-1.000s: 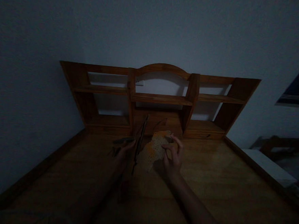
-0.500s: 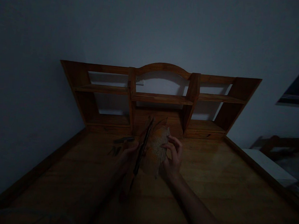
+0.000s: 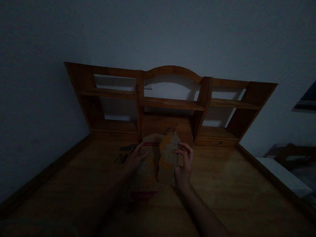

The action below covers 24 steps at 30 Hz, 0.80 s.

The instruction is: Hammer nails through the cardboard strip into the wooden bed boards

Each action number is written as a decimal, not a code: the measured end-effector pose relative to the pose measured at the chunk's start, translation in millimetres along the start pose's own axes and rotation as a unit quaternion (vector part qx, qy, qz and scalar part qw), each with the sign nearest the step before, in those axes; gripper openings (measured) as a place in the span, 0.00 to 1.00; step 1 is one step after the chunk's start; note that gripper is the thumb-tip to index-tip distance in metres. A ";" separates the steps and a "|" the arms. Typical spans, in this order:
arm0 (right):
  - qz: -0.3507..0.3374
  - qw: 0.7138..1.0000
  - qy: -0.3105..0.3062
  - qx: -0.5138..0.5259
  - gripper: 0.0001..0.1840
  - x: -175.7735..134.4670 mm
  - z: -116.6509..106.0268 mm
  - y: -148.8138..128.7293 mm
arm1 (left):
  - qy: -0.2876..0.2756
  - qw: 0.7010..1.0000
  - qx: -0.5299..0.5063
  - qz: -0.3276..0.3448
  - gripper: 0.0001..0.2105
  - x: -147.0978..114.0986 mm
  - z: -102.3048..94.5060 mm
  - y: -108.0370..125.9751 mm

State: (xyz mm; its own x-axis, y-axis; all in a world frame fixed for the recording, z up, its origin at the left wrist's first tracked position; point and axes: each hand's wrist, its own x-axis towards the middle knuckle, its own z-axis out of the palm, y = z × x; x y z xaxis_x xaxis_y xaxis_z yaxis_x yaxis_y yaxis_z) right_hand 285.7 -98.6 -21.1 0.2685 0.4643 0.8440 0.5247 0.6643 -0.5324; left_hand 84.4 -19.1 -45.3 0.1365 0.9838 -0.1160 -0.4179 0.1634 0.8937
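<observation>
The light is very dim. My left hand (image 3: 136,159) is closed on the left edge of a flat tan piece with a speckled face and dark red bands (image 3: 148,168) near its top and bottom. My right hand (image 3: 184,165) pinches the right edge of a second tan piece with orange patches (image 3: 167,159), its inner edge wavy. The two pieces meet or overlap in the middle; whether they are joined I cannot tell. Some small dark objects (image 3: 125,151) lie on the desk just beyond my left hand, too dark to name.
Under my hands is a wooden desk (image 3: 217,195) with raised side rims. A wooden shelf unit (image 3: 172,104) with several compartments stands along its back, against a pale wall (image 3: 164,28). Right of the desk are a white surface (image 3: 284,176) and a dark wooden chair-like shape (image 3: 293,153).
The left piece has turned from nearly edge-on to face me, showing its speckled side and red bands. My left fingers now lie over its edge. My right hand has barely moved.
</observation>
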 end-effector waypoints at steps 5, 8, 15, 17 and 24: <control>0.065 0.997 0.033 0.033 0.19 4.5 -0.8 11.7 | -0.007 0.995 0.094 0.030 0.29 -10.2 14.7 -8.4; 0.078 0.996 0.007 0.046 0.18 0.8 2.6 17.1 | -0.042 0.998 0.050 -0.013 0.28 -7.9 18.9 -19.4; 0.075 0.986 -0.128 0.079 0.18 -14.8 19.4 18.6 | -0.051 0.998 -0.031 -0.017 0.16 -3.1 21.2 -33.9; 0.082 0.983 -0.137 0.089 0.18 -15.3 20.7 19.3 | -0.048 0.998 -0.024 -0.018 0.17 -4.9 20.7 -33.1; 0.136 0.983 -0.017 0.125 0.13 -6.6 11.8 32.6 | -0.051 0.997 -0.034 -0.054 0.16 -9.6 16.4 -27.3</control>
State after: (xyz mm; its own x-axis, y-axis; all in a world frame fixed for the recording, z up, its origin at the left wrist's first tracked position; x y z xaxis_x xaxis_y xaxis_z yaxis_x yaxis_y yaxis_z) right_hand 291.5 -73.1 -44.8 0.3413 0.6611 0.6682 0.2210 0.6345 -0.7406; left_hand 109.2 -34.2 -61.5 0.2731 0.9482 -0.1621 -0.4555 0.2759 0.8464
